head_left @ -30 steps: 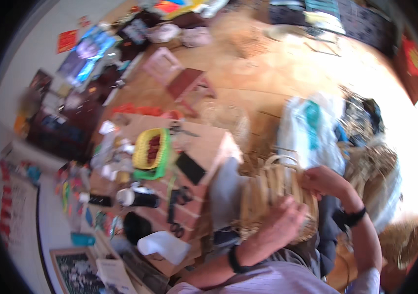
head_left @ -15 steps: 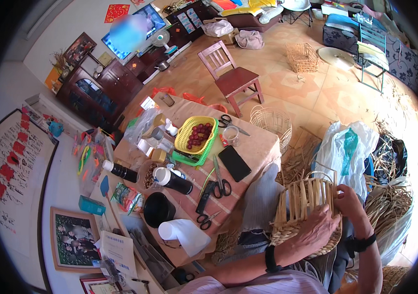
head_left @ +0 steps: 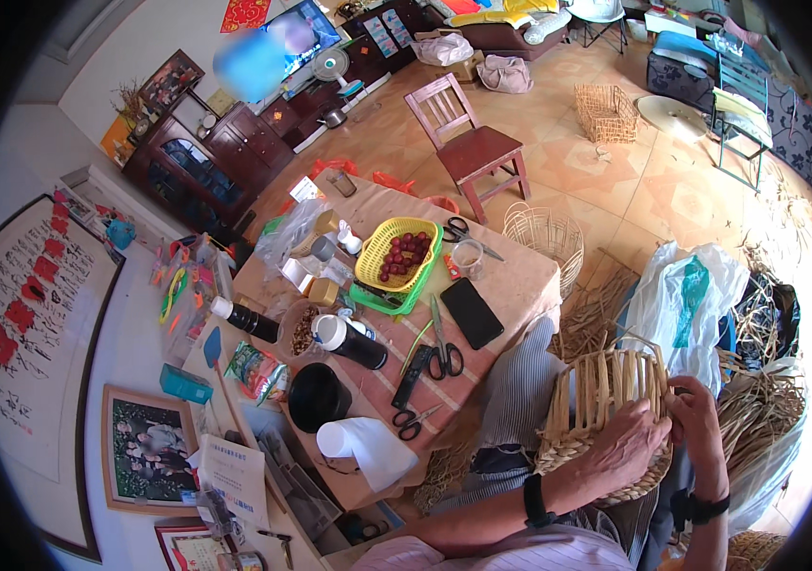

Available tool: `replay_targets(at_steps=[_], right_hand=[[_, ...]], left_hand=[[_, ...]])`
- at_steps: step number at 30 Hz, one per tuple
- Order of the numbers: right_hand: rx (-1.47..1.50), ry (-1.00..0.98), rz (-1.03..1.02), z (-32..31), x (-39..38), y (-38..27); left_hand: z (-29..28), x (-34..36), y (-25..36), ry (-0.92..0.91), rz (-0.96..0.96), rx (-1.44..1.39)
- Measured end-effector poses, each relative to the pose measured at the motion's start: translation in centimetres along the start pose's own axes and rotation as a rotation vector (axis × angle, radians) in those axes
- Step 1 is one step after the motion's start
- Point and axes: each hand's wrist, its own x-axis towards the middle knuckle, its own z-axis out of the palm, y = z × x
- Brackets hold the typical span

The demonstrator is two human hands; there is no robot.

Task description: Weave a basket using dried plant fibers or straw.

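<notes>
A half-woven straw basket (head_left: pixel 606 395) rests on my lap, with a braided lower part, upright straw strips and a thin loop rising above. My left hand (head_left: pixel 633 443) reaches across its front, fingers curled closed on the strips at the right side. Beside it, my right hand (head_left: pixel 694 414) is closed in a pinch at the basket's right edge. Whatever strand lies between those fingertips is too small to make out. Both wrists carry black bands.
To my left, a cloth-covered table (head_left: pixel 520 285) holds scissors (head_left: pixel 444 357), a phone (head_left: pixel 472 313), a yellow basket of red fruit (head_left: pixel 387 233) and bottles. Straw bundles (head_left: pixel 758 409) and a white plastic bag (head_left: pixel 658 285) stand at right. A wooden chair (head_left: pixel 477 155) is beyond.
The whole view has shifted slightly to the right and down. Both hands stay closed at the basket's right side, with only small finger movement.
</notes>
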Motion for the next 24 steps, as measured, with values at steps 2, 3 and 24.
replay_targets(at_steps=[2,3,24], right_hand=[[0.122,0.046,-0.037,-0.1,-0.9,1.7],[0.252,0.070,-0.018,-0.2,-1.0,2.9],[0.299,0.267,-0.248,1.2,-9.2,3.9]], left_hand=[[-0.1,0.1,0.2,-0.001,0.013,0.027],[-0.3,0.2,0.4,-0.008,0.014,0.026],[0.1,0.3,0.7,-0.117,-0.017,0.243]])
